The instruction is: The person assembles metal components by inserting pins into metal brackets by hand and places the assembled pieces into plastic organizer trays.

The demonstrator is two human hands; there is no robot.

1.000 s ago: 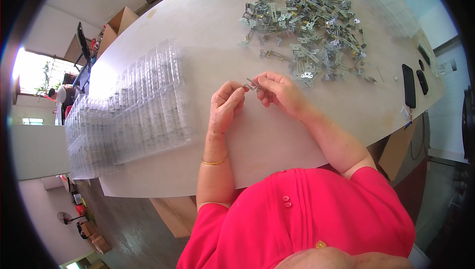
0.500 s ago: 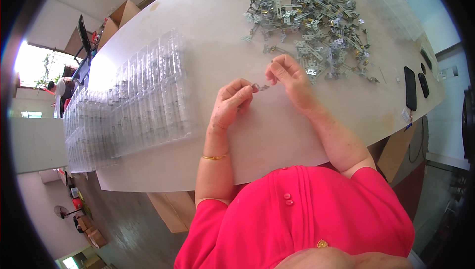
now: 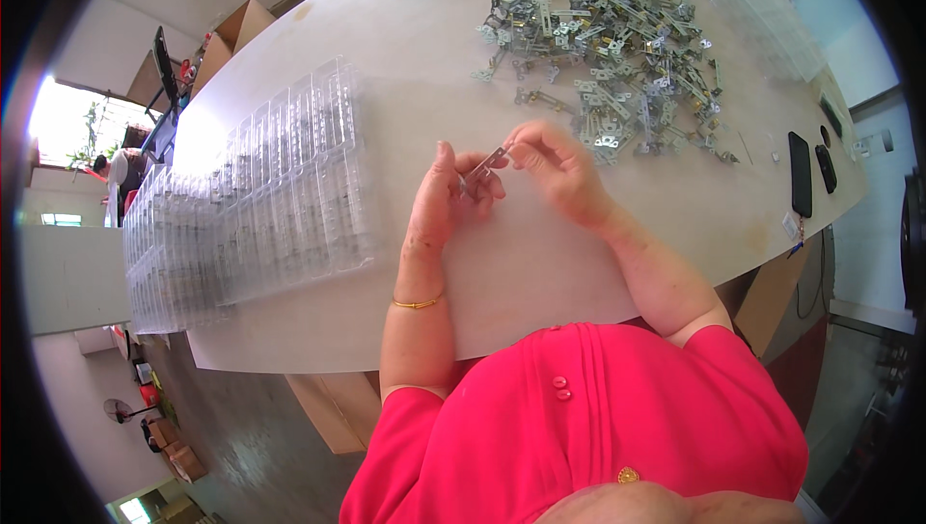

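My left hand (image 3: 440, 198) is above the table with its thumb raised and its fingers curled under a small flat metal bracket (image 3: 485, 168), which lies slanted across them. At the bracket's upper end, my right hand (image 3: 562, 173) pinches it between thumb and forefinger. The bracket is narrow, silvery and has holes; its lower end is partly hidden by the left fingers. Beyond my right hand lies a large loose pile of similar metal brackets (image 3: 617, 47), some with brass-coloured bits. One bracket (image 3: 543, 98) lies at the pile's near edge.
Clear plastic blister trays (image 3: 289, 172) with slots, holding metal parts, stand on the left of the white table (image 3: 415, 71). More clear trays (image 3: 748, 8) lie at the far right. A black phone (image 3: 800, 173) and small dark items sit near the right edge.
My left hand has turned, its thumb lifting off and its fingers opening somewhat. My right hand has come in to the left and now grips the bracket's end, which has swung up.
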